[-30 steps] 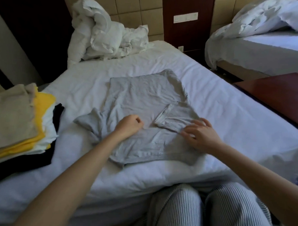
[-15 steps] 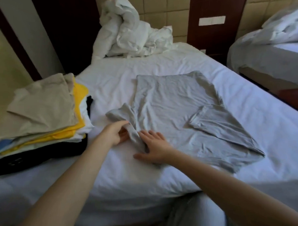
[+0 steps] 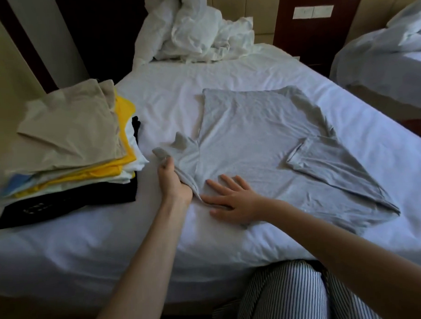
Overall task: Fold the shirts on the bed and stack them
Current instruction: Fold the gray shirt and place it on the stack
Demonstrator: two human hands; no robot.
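Observation:
A grey shirt [image 3: 258, 133] lies spread on the white bed [image 3: 93, 239], its right sleeve folded in over the body. My left hand [image 3: 173, 182] grips the shirt's left sleeve at its near edge, thumb side up. Beside it, my right hand [image 3: 232, 199] presses flat with spread fingers on the shirt's near left corner. At the bed's left side sits a stack of folded shirts [image 3: 68, 145], beige on top, then yellow, white and black below.
A crumpled white duvet [image 3: 195, 33] is heaped at the head of the bed. A second bed [image 3: 380, 67] stands to the right across a narrow gap. My striped trousers [image 3: 293, 297] are against the near bed edge.
My right hand crossed from the folded right sleeve to the shirt's near left corner. My left hand went from the shirt's middle to the left sleeve and took hold of it. The view turned left.

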